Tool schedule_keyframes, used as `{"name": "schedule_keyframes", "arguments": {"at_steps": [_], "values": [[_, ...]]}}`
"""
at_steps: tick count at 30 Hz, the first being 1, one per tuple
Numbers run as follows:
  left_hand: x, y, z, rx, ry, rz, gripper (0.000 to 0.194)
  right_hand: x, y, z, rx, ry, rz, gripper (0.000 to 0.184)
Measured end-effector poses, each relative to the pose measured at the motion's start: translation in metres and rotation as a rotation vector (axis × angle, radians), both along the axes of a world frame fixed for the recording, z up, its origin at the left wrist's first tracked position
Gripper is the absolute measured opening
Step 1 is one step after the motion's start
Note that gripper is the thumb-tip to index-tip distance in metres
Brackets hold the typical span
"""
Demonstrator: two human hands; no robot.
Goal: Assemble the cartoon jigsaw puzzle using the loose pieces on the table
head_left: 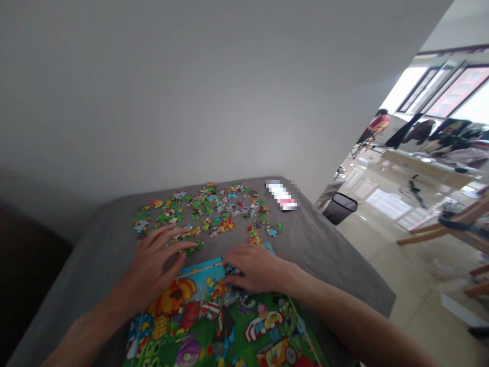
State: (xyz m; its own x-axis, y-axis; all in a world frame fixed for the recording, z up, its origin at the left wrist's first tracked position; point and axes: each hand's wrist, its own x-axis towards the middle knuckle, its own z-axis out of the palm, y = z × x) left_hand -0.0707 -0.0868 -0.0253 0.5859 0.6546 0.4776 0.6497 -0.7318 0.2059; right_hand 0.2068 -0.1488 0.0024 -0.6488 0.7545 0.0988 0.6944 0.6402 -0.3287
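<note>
A colourful cartoon puzzle picture [214, 318] lies on the grey-covered table, with a blue strip along its far edge. My left hand [160, 255] hovers by that edge on the left, fingers spread. Its index finger and thumb are beside a few green puzzle pieces [195, 247], and I see nothing clearly held. Over the upper right of the picture, my right hand [255, 266] has its fingers and thumb curled around a small dark, speckled puzzle piece [231, 270]. The fingers partly hide this piece, and blur softens its outline.
Many loose puzzle pieces [214, 206] are scattered over the far half of the grey cloth [317, 260]. A phone [281, 195] lies at the far right, near the wall [206, 92]. Beyond the table's right edge stand a dark mesh bin [339, 208] and wooden furniture [454, 224].
</note>
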Motion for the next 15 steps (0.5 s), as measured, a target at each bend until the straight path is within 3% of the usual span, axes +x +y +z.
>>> {"name": "schedule_keyframes", "arguments": {"at_steps": [6,8,11,15], "values": [[0.0,0.004,-0.01,-0.013,0.048,-0.05,0.028,0.055,0.046,-0.018,0.281,0.187,-0.393,0.025],[-0.001,0.007,-0.013,-0.015,0.047,-0.057,0.028,0.076,0.058,-0.026,0.264,0.116,-0.494,0.033],[-0.003,0.01,-0.016,-0.023,0.042,-0.058,0.028,0.093,0.064,-0.033,0.165,-0.058,-0.498,0.04],[-0.006,0.012,-0.019,-0.032,0.05,-0.044,0.028,0.087,0.057,-0.032,0.091,-0.144,-0.424,0.043]]}}
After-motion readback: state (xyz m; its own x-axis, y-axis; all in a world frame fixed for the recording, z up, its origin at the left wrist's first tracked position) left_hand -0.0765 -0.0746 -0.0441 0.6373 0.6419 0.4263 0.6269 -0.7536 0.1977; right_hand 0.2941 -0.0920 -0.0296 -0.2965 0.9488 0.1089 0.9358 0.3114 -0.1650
